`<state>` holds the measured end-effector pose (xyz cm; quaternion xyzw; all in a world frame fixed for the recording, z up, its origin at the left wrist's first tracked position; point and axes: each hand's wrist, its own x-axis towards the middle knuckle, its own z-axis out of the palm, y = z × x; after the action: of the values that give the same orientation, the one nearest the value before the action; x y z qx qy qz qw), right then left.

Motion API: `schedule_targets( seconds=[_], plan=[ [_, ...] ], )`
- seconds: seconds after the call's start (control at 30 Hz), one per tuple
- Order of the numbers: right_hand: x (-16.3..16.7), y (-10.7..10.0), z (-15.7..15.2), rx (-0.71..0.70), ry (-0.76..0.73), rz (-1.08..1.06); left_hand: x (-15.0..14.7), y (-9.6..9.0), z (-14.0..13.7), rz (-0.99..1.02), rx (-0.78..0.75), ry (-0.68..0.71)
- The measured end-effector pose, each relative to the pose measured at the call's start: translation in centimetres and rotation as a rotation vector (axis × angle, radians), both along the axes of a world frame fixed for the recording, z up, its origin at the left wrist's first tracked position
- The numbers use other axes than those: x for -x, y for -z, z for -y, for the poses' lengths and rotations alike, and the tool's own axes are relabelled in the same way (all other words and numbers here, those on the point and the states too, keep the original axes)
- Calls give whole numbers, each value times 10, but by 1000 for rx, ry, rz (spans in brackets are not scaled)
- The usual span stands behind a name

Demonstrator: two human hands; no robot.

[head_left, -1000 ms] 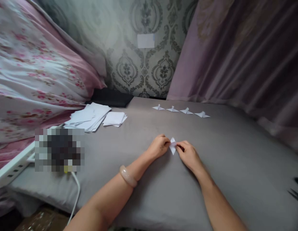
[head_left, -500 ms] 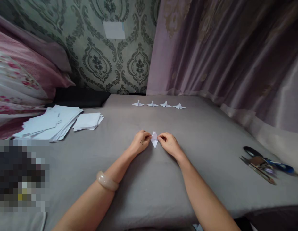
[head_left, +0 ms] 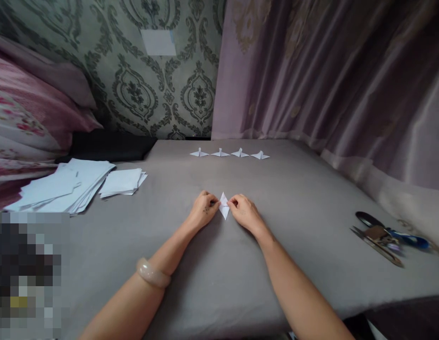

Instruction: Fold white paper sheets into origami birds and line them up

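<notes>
Between my hands, over the middle of the grey-covered table [head_left: 219,264], is a small white folded paper [head_left: 224,208] shaped like a narrow diamond. My left hand [head_left: 205,207] pinches its left corner between thumb and fingers. On the opposite side, my right hand [head_left: 243,210] pinches the right corner in the same way. A pale bangle [head_left: 153,274] circles my left wrist. Farther back stands a row of several white folded paper birds [head_left: 220,152], their wings spread sideways.
Stacks of white paper, one large [head_left: 60,186] and one small [head_left: 121,182], lie at the left beside a folded black cloth [head_left: 111,145]. Scissors [head_left: 407,238] and other small tools lie at the right. A purple curtain [head_left: 276,94] hangs behind. The lower left corner is pixelated.
The folded paper's top has gone from a blunt, split tip to a single sharp point. Both hands keep hold of its sides. The whole view has shifted slightly.
</notes>
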<state>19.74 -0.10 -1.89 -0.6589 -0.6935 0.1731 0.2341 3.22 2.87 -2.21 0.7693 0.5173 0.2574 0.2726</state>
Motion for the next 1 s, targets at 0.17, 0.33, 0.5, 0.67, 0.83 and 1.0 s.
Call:
schedule_targets(
  seconds=[0.17, 0.33, 0.5, 0.67, 0.83, 1.0],
  plan=[
    [2, 2, -1, 14, 4, 41, 1, 3, 0, 18, -26, 14],
    [4, 1, 3, 2, -10, 99, 1, 9, -2, 11, -45, 32],
    [8, 1, 5, -27, 21, 109, 0, 20, -3, 1, -144, 51],
    [9, 6, 5, -79, 22, 48, -4, 13, 5, -134, -299, 228],
    [5, 2, 14, -97, -64, 58, -7, -3, 19, -388, -347, 333],
    [3, -10, 30, -61, -125, 151, -11, -12, 30, -508, -297, 327]
  ],
)
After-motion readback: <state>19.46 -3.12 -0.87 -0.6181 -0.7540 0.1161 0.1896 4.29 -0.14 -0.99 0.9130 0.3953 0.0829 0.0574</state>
